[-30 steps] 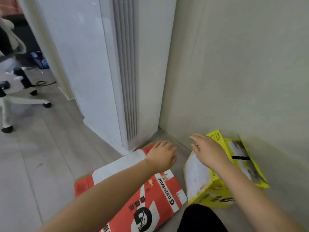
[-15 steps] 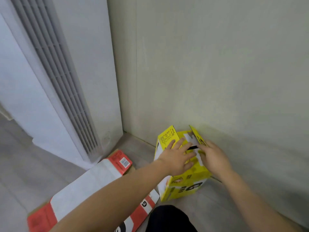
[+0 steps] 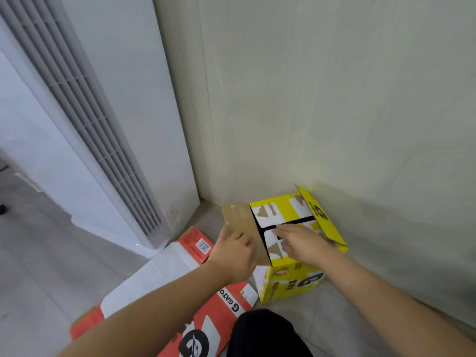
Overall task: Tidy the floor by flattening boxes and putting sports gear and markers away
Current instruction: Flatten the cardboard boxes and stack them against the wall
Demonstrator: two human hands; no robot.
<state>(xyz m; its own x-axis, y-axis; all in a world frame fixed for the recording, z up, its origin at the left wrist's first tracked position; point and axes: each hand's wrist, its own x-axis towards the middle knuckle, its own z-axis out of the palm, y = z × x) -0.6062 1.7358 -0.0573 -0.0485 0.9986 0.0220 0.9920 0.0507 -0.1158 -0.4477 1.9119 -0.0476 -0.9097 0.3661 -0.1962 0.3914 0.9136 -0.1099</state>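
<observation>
A yellow cardboard box [image 3: 291, 282] stands upright on the floor against the wall. Its left top flap [image 3: 240, 220] is folded outward, brown side up, and my left hand [image 3: 233, 249] grips that flap at its near edge. The right flap stands open against the wall. My right hand [image 3: 300, 242] lies on the inner flaps, fingertips at the dark gap between them. An orange and white box [image 3: 164, 284] lies flattened on the floor to the left, partly under my left forearm.
A tall white floor-standing air conditioner [image 3: 103, 119] fills the corner at left. The beige wall [image 3: 334, 99] runs right behind the yellow box. Grey wood floor [image 3: 38, 266] spreads to the left. My dark-clad knee [image 3: 265, 333] is at the bottom.
Both hands moved from the flattened orange box onto the yellow box. The left top flap has been pulled open outward, showing its brown inside, and the inner flaps are now exposed.
</observation>
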